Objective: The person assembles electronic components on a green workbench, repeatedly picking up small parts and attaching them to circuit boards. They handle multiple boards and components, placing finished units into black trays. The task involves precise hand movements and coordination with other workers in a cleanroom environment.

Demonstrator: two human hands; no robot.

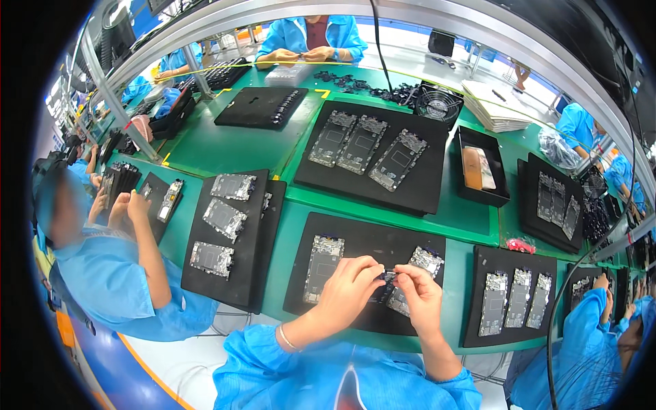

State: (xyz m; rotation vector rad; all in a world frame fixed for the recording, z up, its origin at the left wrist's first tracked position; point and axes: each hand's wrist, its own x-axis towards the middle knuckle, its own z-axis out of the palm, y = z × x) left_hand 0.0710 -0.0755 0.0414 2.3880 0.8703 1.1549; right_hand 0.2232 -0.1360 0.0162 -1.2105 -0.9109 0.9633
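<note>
My left hand [347, 290] and my right hand [422, 298] are close together over a black foam pad [294, 294] at the table's front. Their fingertips pinch a small dark part [388, 276] between them; its exact kind is too small to tell. A long circuit board [322, 266] lies on the pad to the left of my left hand. Another circuit board [426, 260] lies slanted by my right hand, which partly covers it. What lies on the pad beneath my fingers is mostly hidden.
Beyond my pad, another black pad [410, 195] bears three circuit boards. A black box [501, 191] stands right of it, near a fan [437, 102]. More boards lie on pads at left [244, 273] and right [471, 328]. Co-workers sit left, right and opposite. A metal frame [471, 14] arches overhead.
</note>
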